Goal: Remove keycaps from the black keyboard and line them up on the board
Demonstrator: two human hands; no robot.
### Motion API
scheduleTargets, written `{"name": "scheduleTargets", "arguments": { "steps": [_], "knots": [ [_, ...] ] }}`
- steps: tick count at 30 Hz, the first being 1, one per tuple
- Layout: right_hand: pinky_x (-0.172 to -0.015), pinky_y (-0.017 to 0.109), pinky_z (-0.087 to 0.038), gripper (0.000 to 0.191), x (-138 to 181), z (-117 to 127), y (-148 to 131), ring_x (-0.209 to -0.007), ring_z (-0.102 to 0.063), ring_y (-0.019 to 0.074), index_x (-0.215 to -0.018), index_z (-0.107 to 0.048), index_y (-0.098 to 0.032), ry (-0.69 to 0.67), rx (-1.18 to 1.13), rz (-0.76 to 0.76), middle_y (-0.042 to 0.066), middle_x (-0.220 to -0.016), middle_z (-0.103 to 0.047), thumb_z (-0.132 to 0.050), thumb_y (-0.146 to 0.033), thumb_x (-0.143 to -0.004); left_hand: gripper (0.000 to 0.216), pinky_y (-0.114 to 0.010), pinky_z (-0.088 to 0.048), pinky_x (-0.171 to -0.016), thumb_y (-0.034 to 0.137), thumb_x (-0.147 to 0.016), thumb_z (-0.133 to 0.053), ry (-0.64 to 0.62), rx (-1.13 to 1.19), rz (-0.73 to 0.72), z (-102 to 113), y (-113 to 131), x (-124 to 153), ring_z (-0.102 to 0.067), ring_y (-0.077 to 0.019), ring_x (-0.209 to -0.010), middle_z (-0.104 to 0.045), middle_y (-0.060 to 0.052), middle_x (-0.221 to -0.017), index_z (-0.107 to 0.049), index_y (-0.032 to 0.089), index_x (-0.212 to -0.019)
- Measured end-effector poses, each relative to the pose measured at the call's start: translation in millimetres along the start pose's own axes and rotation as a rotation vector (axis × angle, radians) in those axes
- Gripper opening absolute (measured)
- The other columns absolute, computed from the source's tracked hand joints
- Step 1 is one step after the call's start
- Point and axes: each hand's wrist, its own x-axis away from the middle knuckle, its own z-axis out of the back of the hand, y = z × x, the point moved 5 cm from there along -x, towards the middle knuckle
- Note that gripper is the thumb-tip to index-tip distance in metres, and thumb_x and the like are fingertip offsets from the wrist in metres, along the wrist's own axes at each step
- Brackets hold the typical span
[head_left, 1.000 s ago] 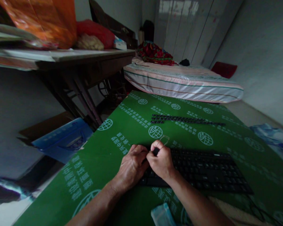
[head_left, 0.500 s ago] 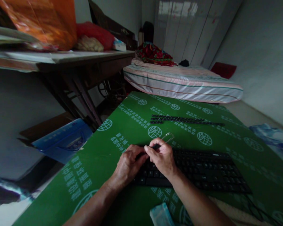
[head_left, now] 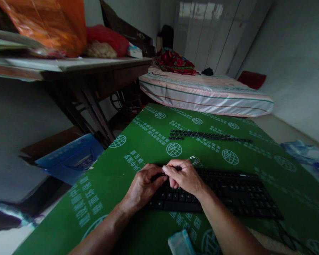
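Black keyboard on green printed mat, both hands at its far-left corner.

Keyboard lies flat, near edge of mat, long side across the view. Right hand clenched round the dark handle of a wire-loop tool, loop pointing away and to the right, clear of the keys. Left hand curled on the board's left end, fingertips meeting the right's; whether it pinches the handle or only steadies the board cannot be told. Step, as judged: tool being set to a corner key. A lift would call for the loop hooked squarely under one cap, with the board pinned. Beyond: loose keycaps in rows, well apart. Near edge: pale blue packet. Further off: striped mattress.
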Motion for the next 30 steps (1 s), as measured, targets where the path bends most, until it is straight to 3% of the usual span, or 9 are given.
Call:
{"name": "scheduleTargets", "arguments": {
  "steps": [9, 19, 30],
  "knots": [
    [-0.040, 0.016, -0.040, 0.031, 0, 2, 0, -0.037, -0.046, 0.0060, -0.072, -0.057, -0.016, -0.011, 0.018, 0.038, -0.006, -0.044, -0.051, -0.053, -0.046, -0.081, 0.014, -0.025, -0.049, -0.074, 0.026, -0.080, -0.056, -0.006, 0.064, 0.058, 1, -4, 2, -0.062, -0.0157, -0.079, -0.067, -0.003, -0.082, -0.067, 0.019, -0.086],
    [-0.048, 0.018, -0.041, 0.021, 2, 1, -10, -0.044, -0.049, 0.0074, -0.074, -0.062, -0.017, -0.016, 0.184, 0.193, -0.005, -0.048, -0.052, -0.053, -0.035, -0.083, 0.018, -0.026, -0.049, -0.069, 0.032, -0.079, -0.057, -0.062, 0.195, 0.198, 5, -7, 0, -0.063, -0.0179, -0.076, -0.069, -0.003, -0.078, -0.068, 0.017, -0.081],
    [-0.056, 0.020, -0.043, 0.020, 2, -2, -13, -0.055, -0.053, 0.0085, -0.078, -0.064, -0.017, -0.038, 0.142, 0.246, -0.002, -0.060, -0.056, -0.053, -0.033, -0.083, 0.019, -0.025, -0.050, -0.067, 0.029, -0.073, -0.063, -0.037, 0.492, 0.330, 1, -16, 1, -0.064, -0.0173, -0.072, -0.071, -0.003, -0.078, -0.065, 0.015, -0.086]
  ]
}}
